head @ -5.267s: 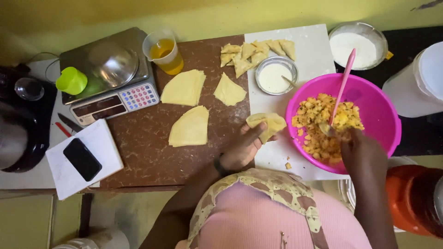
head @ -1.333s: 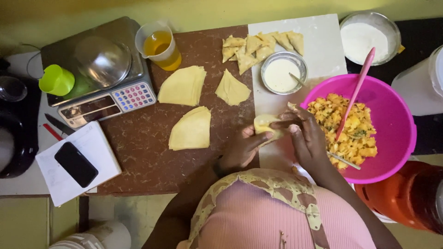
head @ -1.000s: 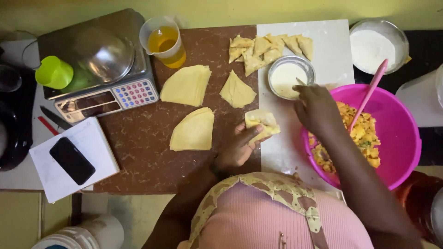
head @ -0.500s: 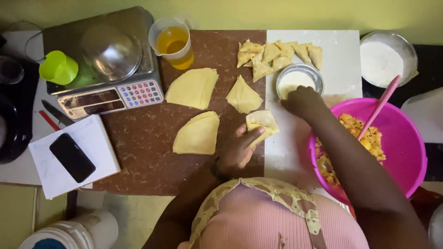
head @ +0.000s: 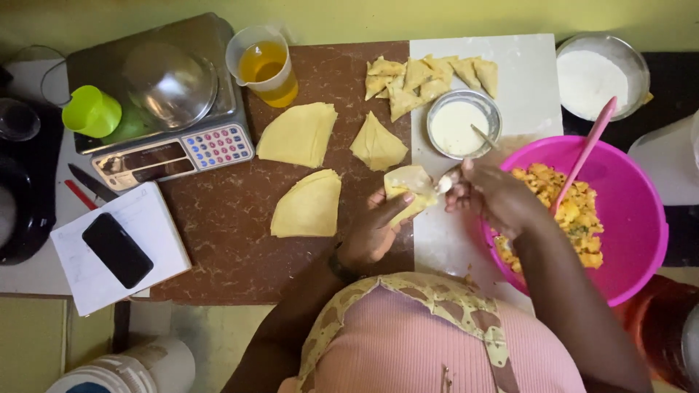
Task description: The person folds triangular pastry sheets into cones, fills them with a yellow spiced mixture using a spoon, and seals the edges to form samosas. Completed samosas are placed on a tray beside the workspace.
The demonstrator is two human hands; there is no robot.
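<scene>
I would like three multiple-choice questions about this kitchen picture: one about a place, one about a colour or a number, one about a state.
1. Where is the small metal bowl of white paste?
A. on the white board, beside the pink bowl
B. on the scale
C. on the notebook

2. What colour is the cup at the scale?
A. red
B. bright green
C. blue

3. In what state is the pastry piece in the left hand?
A. lying flat on the brown board
B. held up off the board as a cone, with the right hand at its open edge
C. dropped in the pink bowl

Answers: 1 A, it stands on the white board just above the pink bowl. 2 B, the cup is lime green. 3 B, the left hand grips it and the right fingertips touch its top.
</scene>
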